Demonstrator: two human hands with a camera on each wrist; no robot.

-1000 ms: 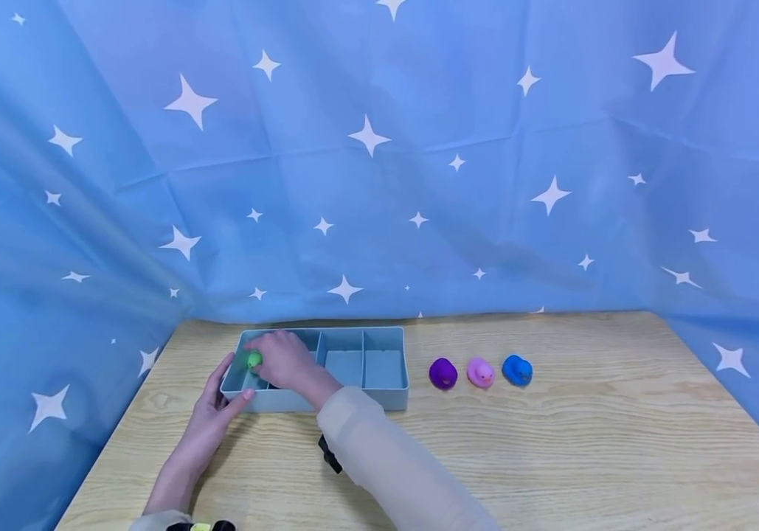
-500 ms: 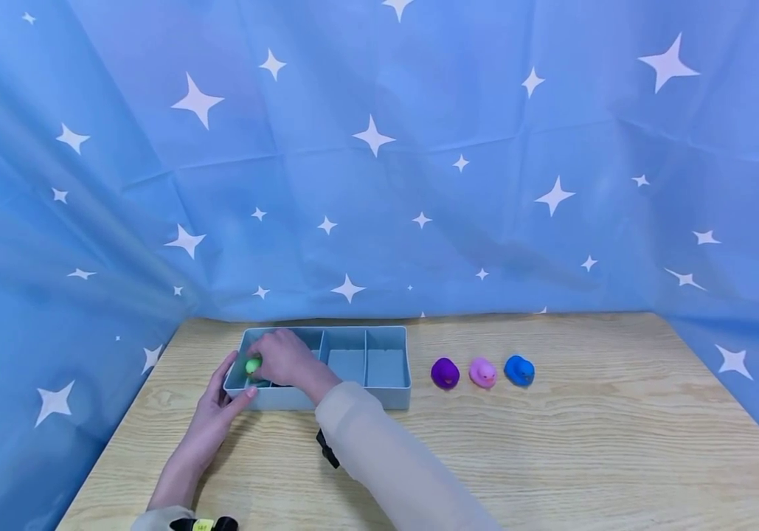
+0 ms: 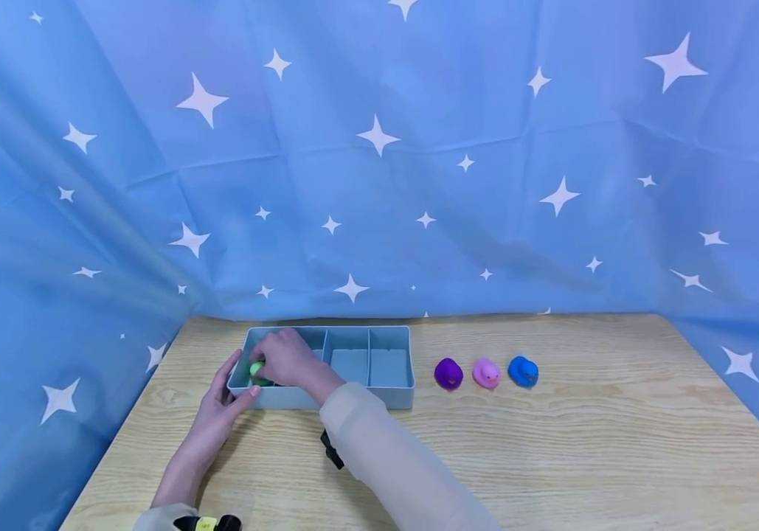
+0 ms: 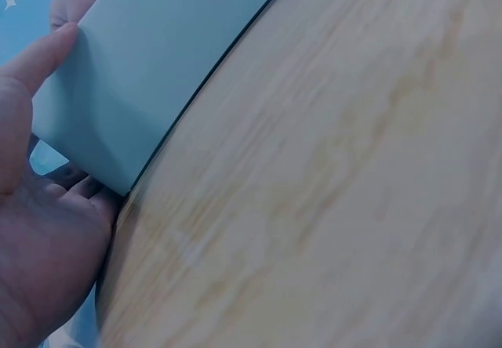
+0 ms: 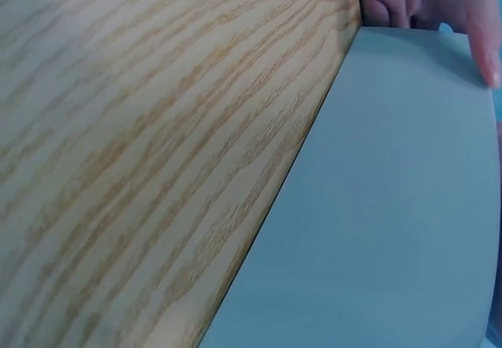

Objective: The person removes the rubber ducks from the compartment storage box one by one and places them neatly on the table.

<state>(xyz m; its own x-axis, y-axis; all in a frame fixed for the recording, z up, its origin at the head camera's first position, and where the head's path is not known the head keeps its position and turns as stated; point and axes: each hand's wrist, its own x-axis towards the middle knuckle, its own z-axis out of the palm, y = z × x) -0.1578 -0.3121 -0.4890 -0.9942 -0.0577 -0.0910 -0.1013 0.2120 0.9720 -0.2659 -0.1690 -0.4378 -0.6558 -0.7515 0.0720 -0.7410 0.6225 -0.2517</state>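
My left hand (image 3: 215,413) grips the left end of a blue-grey divided box (image 3: 352,398), thumb on its front wall and fingers round the side. In the left wrist view, that thumb presses the box wall (image 4: 149,74) near its upper edge. My right hand (image 3: 286,359) reaches down into the leftmost part of the box and holds a small green rubber duck (image 3: 258,372), mostly covered by the fingers. The right wrist view shows chiefly the front wall (image 5: 376,207) of the box, with the left thumb at its far corner.
Right of the box, a purple duck (image 3: 448,374), a pink duck (image 3: 486,373) and a blue duck (image 3: 523,371) sit in a row on the wooden table (image 3: 585,442). Behind the table hangs a blue cloth with white stars (image 3: 379,221).
The green duck sits slightly lower in the left compartment, more hidden by my right fingers. My left hand keeps its grip on the box. The whole head view has shifted a little.
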